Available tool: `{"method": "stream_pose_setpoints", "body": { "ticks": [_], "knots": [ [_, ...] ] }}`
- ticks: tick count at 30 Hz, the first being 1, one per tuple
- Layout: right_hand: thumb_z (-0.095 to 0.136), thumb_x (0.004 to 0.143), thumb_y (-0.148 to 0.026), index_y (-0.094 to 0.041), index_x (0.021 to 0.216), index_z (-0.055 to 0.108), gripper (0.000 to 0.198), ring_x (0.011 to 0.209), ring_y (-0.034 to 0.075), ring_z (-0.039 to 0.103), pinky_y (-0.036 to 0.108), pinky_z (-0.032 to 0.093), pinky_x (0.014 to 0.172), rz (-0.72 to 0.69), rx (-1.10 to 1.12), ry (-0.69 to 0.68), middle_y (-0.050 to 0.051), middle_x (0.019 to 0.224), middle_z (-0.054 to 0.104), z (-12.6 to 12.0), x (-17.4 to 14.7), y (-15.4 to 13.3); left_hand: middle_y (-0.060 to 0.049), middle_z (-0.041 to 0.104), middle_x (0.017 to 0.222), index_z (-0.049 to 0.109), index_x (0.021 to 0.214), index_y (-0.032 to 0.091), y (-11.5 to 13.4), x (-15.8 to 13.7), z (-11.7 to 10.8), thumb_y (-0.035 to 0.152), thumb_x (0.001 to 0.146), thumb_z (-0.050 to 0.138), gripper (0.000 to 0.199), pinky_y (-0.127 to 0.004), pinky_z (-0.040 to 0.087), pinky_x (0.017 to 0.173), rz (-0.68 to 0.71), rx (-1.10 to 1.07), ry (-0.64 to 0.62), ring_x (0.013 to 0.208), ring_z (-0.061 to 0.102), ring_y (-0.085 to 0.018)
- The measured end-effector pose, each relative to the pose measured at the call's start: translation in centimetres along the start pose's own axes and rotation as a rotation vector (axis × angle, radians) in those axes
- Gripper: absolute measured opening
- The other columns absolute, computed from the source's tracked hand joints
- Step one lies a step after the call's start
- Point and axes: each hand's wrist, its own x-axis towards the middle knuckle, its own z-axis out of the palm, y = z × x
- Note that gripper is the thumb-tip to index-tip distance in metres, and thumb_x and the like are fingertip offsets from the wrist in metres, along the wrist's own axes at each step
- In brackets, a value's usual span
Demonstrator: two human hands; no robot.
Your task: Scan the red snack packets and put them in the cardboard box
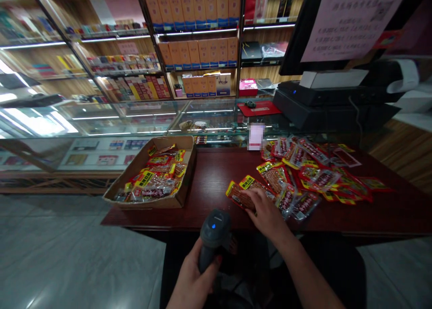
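Observation:
My left hand (197, 270) is wrapped round the handle of a dark grey barcode scanner (216, 228), which has a small blue light on its head and is held in front of the table edge. My right hand (265, 210) lies over a red-and-yellow snack packet (239, 195) at the near left of a loose pile, its thumb and fingers closed on the packet. More packets of the same look and some with a clear, dark-printed side (303, 205) are heaped to the right. A cardboard box (184, 192) on the left holds several similar packets.
The dark red wooden table (211, 178) meets a glass display counter (135, 120) at the back. A monitor with a paper notice (351, 23) and a black till (303, 102) stand at the back right. A red mat (270, 109) lies on the glass. Stocked shelves (199, 32) line the wall.

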Motion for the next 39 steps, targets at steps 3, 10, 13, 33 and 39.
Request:
{"method": "stream_pose_setpoints", "body": {
  "ticks": [3,10,13,33,39],
  "knots": [
    [0.061,0.086,-0.008,-0.035,0.144,0.054,0.064,0.128,0.031,0.064,0.051,0.056,0.11,-0.016,-0.022,-0.025,0.008,0.135,0.061,-0.3,0.2,-0.1,0.009,0.049,0.057,0.069,0.095,0.018,0.3,-0.1,-0.1,0.037,0.082,0.076,0.025,-0.02,0.039,0.047,0.005,0.021,-0.005,0.048,0.046,-0.011],
    [0.062,0.085,-0.009,-0.031,0.141,0.059,0.06,0.126,0.033,0.064,0.055,0.055,0.109,0.017,-0.036,-0.047,0.011,0.135,0.063,-0.3,0.4,-0.3,0.008,0.049,0.06,0.069,0.093,0.017,0.5,-0.2,0.3,0.033,0.081,0.074,0.02,-0.02,0.039,0.046,0.013,0.024,-0.049,0.049,0.045,-0.011],
    [0.065,0.084,-0.01,-0.032,0.141,0.061,0.062,0.129,0.032,0.063,0.053,0.053,0.112,0.054,0.058,-0.053,0.009,0.137,0.064,-0.5,0.4,-0.2,0.009,0.048,0.06,0.069,0.095,0.017,0.4,-0.1,0.3,0.029,0.082,0.071,0.018,-0.019,0.038,0.046,0.019,0.019,-0.064,0.048,0.043,-0.01],
    [0.066,0.096,-0.023,-0.022,0.134,0.069,0.038,0.13,0.025,0.065,0.041,0.046,0.113,0.095,0.077,-0.138,0.009,0.141,0.071,-0.2,12.0,-9.6,0.01,0.048,0.049,0.069,0.11,0.014,-2.2,0.3,-2.4,0.058,0.08,0.077,0.054,-0.021,0.039,0.045,-0.04,-0.046,0.077,0.042,0.046,-0.012],
    [0.07,0.095,-0.036,-0.014,0.138,0.067,0.049,0.124,0.041,0.064,0.058,0.042,0.106,0.452,-0.568,-0.203,0.021,0.131,0.073,-4.6,4.7,0.0,0.01,0.047,0.055,0.068,0.108,0.014,-1.7,0.7,-0.7,0.046,0.082,0.075,0.041,-0.02,0.037,0.044,-0.035,-0.07,-0.005,0.044,0.043,-0.01]
  ]
}}
